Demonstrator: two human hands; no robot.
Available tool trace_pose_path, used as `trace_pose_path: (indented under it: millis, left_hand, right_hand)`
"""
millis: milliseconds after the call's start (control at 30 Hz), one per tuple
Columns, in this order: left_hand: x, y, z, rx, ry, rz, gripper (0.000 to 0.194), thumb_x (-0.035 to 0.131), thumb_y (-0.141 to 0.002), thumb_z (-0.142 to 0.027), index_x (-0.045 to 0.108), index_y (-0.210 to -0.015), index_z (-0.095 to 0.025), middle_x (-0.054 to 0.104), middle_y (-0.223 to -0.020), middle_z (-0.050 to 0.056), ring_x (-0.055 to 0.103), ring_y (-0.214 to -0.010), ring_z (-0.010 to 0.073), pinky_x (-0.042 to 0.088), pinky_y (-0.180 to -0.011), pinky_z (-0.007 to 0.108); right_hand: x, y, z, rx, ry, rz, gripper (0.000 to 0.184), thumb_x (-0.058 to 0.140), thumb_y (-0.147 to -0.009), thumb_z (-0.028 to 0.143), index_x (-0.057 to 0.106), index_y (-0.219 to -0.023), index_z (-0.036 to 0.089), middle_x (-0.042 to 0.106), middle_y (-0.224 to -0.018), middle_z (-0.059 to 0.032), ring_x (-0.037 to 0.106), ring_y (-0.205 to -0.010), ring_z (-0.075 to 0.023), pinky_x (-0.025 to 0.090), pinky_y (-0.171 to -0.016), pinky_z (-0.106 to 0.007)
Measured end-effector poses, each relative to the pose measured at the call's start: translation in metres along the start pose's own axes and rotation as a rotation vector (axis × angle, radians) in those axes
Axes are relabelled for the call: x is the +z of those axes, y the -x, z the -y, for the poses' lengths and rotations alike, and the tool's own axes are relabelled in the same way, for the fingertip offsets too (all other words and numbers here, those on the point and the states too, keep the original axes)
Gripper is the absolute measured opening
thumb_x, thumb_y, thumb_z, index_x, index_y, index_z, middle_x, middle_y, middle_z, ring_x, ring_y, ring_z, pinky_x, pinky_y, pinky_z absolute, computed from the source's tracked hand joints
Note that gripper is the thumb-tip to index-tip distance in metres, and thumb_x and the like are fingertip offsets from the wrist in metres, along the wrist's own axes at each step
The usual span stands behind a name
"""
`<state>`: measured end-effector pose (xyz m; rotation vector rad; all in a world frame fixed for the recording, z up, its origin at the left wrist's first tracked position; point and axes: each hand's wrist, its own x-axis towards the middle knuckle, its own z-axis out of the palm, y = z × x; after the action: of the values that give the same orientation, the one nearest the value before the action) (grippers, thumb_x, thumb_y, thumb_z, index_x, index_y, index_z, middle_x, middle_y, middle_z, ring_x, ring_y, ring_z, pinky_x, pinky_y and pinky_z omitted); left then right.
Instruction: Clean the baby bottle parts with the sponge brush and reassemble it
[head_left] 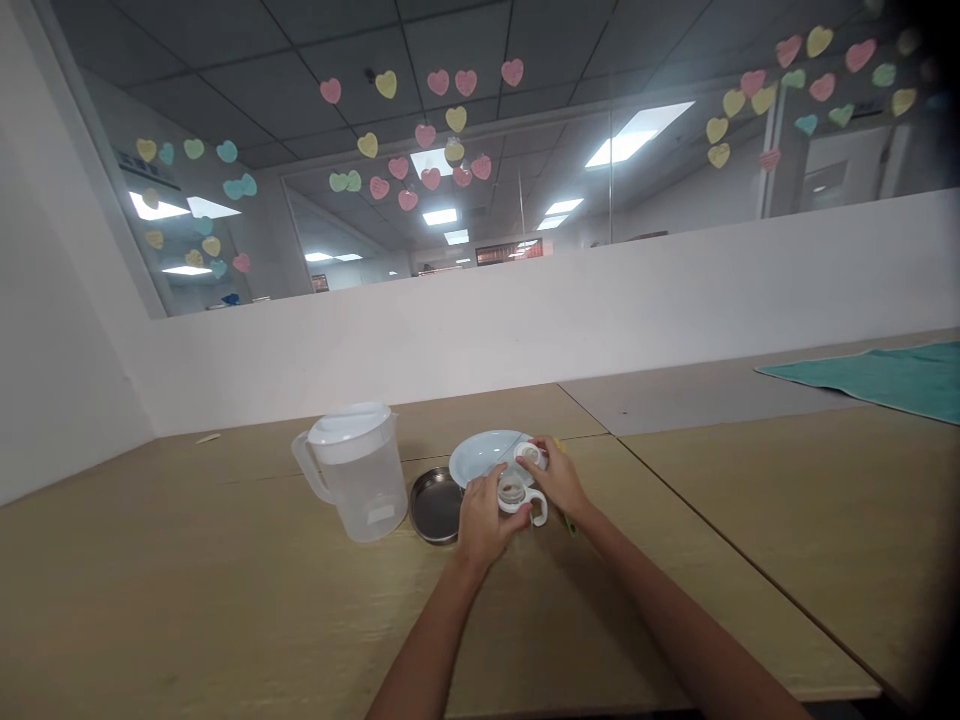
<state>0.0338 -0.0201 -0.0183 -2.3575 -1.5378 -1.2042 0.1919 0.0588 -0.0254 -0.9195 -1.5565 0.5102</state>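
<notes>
My left hand (484,520) is wrapped round a small clear bottle (512,489) with a white collar and a curved white handle. The bottle's mouth is uncovered and faces up toward me; most of its body is hidden. Just above and to the right, my right hand (556,478) grips a round white lid (529,455), held apart from the bottle's mouth. Behind both hands lies a pale blue plate (480,455). A round dark metal pan (436,507) sits left of my left hand.
A clear plastic pitcher (367,490) with a white lid stands on the left of the wooden table (225,600). Something green and yellow, mostly hidden, lies under my right hand. A green cloth (885,375) is spread at the far right. A white wall and window run behind.
</notes>
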Motion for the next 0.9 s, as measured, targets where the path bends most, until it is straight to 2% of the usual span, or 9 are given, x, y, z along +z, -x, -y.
trace_pose_path:
  millis: [200, 367, 467, 700, 900]
  left_hand:
    - [-0.001, 0.000, 0.000, 0.008, -0.001, 0.014, 0.059, 0.055, -0.080, -0.050, 0.044, -0.127, -0.017, 0.060, -0.112, 0.011, 0.053, -0.105, 0.0267, 0.040, -0.092, 0.043]
    - [-0.002, 0.000, -0.002, 0.025, -0.010, 0.015, 0.057, 0.054, -0.080, -0.050, 0.045, -0.126, -0.017, 0.060, -0.113, 0.011, 0.054, -0.105, 0.0266, 0.040, -0.092, 0.042]
    - [-0.002, 0.000, -0.002, 0.033, -0.016, 0.009, 0.057, 0.054, -0.080, -0.050, 0.045, -0.126, -0.017, 0.061, -0.113, 0.011, 0.054, -0.104, 0.0263, 0.041, -0.092, 0.042]
    - [-0.001, 0.001, -0.001, 0.032, -0.025, 0.000, 0.057, 0.053, -0.081, -0.050, 0.045, -0.126, -0.017, 0.061, -0.112, 0.011, 0.054, -0.104, 0.0258, 0.042, -0.092, 0.041]
    - [-0.001, 0.001, -0.002, 0.026, -0.037, -0.002, 0.056, 0.053, -0.081, -0.051, 0.046, -0.126, -0.017, 0.060, -0.113, 0.010, 0.054, -0.104, 0.0260, 0.042, -0.092, 0.042]
  right_hand:
    - [-0.002, -0.005, -0.003, 0.067, -0.105, -0.095, 0.040, 0.065, -0.069, 0.048, 0.059, -0.097, 0.019, 0.063, -0.095, -0.0084, 0.059, -0.085, -0.0235, 0.050, -0.075, -0.038]
    - [-0.006, -0.004, 0.004, -0.039, 0.002, -0.125, 0.037, 0.060, -0.074, 0.048, 0.064, -0.092, 0.017, 0.063, -0.093, -0.0100, 0.057, -0.080, -0.0227, 0.047, -0.072, -0.036]
    - [-0.009, -0.002, 0.009, -0.051, 0.026, -0.142, 0.034, 0.057, -0.076, 0.048, 0.064, -0.086, 0.017, 0.063, -0.087, -0.0082, 0.056, -0.075, -0.0214, 0.045, -0.070, -0.034]
    - [-0.012, -0.002, 0.009, 0.081, -0.007, -0.188, 0.035, 0.055, -0.075, 0.050, 0.060, -0.085, 0.017, 0.065, -0.080, -0.0072, 0.057, -0.071, -0.0217, 0.043, -0.066, -0.032]
    - [-0.009, -0.003, 0.003, 0.070, -0.039, -0.222, 0.035, 0.054, -0.076, 0.052, 0.056, -0.082, 0.018, 0.063, -0.075, -0.0044, 0.057, -0.069, -0.0201, 0.043, -0.064, -0.030]
